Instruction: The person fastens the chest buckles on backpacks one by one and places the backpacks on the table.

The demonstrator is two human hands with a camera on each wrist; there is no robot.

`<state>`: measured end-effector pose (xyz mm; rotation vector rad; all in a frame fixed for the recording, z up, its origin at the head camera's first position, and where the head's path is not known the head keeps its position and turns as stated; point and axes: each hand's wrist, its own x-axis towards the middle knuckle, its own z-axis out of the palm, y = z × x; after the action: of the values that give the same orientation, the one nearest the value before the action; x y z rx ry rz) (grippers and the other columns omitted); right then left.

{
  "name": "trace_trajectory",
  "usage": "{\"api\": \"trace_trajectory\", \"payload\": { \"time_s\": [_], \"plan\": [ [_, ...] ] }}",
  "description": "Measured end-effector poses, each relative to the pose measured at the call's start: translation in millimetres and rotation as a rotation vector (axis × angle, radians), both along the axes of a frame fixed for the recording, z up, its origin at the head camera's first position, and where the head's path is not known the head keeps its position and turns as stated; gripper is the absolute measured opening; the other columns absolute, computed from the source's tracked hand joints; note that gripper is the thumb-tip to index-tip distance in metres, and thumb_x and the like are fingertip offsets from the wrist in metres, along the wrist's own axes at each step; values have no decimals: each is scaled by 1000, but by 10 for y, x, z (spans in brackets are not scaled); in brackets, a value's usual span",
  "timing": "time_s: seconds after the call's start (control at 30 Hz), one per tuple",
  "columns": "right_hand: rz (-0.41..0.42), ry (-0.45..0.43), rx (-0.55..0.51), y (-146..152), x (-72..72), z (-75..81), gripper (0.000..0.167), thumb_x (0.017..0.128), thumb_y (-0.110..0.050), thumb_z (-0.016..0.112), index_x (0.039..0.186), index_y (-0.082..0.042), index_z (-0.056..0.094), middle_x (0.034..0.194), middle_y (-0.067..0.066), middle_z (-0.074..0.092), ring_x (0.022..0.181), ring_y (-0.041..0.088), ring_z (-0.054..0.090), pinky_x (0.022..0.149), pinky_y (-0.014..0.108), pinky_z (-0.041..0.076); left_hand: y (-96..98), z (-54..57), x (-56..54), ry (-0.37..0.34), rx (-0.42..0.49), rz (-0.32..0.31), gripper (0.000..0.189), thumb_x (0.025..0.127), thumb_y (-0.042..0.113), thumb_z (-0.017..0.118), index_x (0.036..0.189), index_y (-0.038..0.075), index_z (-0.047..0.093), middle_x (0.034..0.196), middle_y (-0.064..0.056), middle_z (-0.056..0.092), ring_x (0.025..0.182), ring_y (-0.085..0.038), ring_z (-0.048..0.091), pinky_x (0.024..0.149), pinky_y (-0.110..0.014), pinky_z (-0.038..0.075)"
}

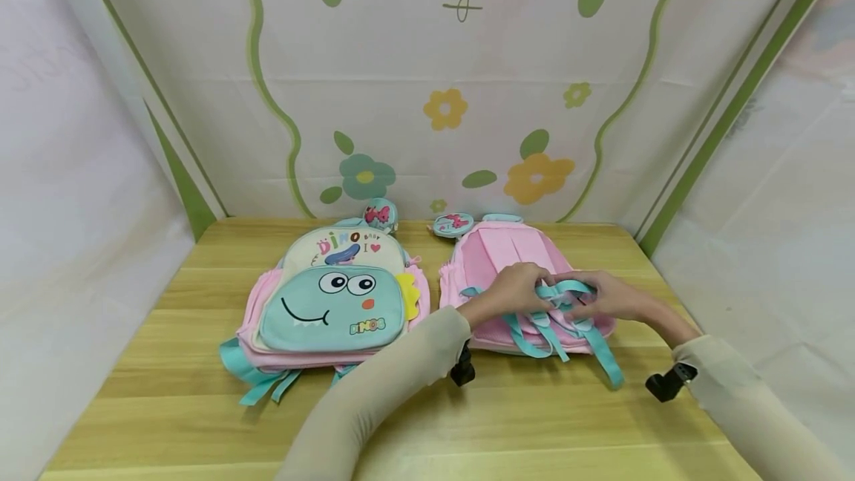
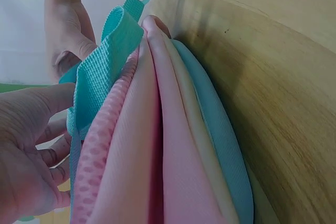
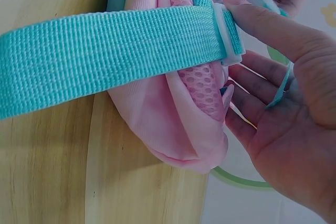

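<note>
A pink backpack (image 1: 514, 243) lies with its padded back and straps facing up. Both hands are over its lower part, close together. My left hand (image 1: 516, 289) pinches a turquoise strap (image 2: 102, 85), thumb on one side and curled fingers on the other. Between the thumb and fingers of my right hand (image 3: 294, 72) is a turquoise strap (image 3: 121, 48) at its pale plastic buckle (image 3: 227, 35). In the head view, a turquoise loop (image 1: 568, 289) spans the gap between the hands. Loose strap ends (image 1: 604, 355) hang onto the table.
Left of it, a second backpack (image 1: 327, 303) lies face up, with a turquoise dinosaur face and pink sides. Small round turquoise pouches (image 1: 453, 225) sit by the bags' tops. The wooden table (image 1: 467, 429) meets a flower-printed cloth backdrop (image 1: 401, 117) behind.
</note>
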<state>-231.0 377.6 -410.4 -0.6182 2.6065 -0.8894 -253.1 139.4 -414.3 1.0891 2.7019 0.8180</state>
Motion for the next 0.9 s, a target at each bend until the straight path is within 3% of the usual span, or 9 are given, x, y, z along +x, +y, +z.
{"api": "trace_trajectory", "payload": {
  "time_s": [0.1,0.17,0.2,0.37,0.47,0.6,0.73,0.9],
  "plan": [
    [-1,-7,5,-16,-2,-3,71,86,-31,83,147,-11,54,124,9,66,87,18,53,74,26,44,-44,-1,-8,25,18,6,35,85,31,83,117,18,76,102,8,73,86,-3,59,74,-16,44],
    [-4,-8,4,-23,1,-6,71,85,-31,84,146,-10,55,126,8,67,93,18,55,77,26,46,-75,0,-14,33,35,2,35,85,31,84,117,18,76,101,8,73,85,-2,58,74,-16,43],
    [-8,-14,10,-26,4,-7,70,85,-31,84,146,-10,55,119,8,68,89,18,55,75,26,46,-91,2,-17,32,44,-1,35,85,30,84,116,18,76,100,8,73,85,-2,58,73,-16,43],
    [14,11,24,-28,26,-23,68,86,-33,83,144,-9,57,134,15,65,120,30,60,93,37,53,-173,11,-34,0,109,-8,28,86,30,84,108,15,77,92,6,71,75,-3,54,68,-15,42],
    [38,33,24,-27,24,-35,69,87,-33,82,145,-8,56,148,16,57,138,40,48,103,43,49,-228,25,-48,-24,161,9,26,85,30,84,104,14,78,95,6,75,78,-3,59,71,-14,44],
    [42,35,26,-31,7,-48,69,87,-33,82,145,-7,56,147,16,57,138,42,47,104,41,49,-314,61,-69,-23,205,21,23,83,28,86,101,16,79,100,7,77,89,-1,64,77,-14,47],
    [37,52,44,-29,-10,-53,68,86,-34,82,144,-8,57,147,17,57,138,41,48,105,42,48,-405,89,-90,-17,220,17,18,83,26,86,97,17,80,95,7,78,86,-2,65,76,-14,48],
    [42,67,68,-25,-26,-38,68,86,-35,83,143,-9,58,148,17,56,139,41,47,106,39,48,-514,108,-94,7,153,27,18,84,29,85,99,19,81,95,10,77,86,-2,64,77,-16,47]
  ]
}}
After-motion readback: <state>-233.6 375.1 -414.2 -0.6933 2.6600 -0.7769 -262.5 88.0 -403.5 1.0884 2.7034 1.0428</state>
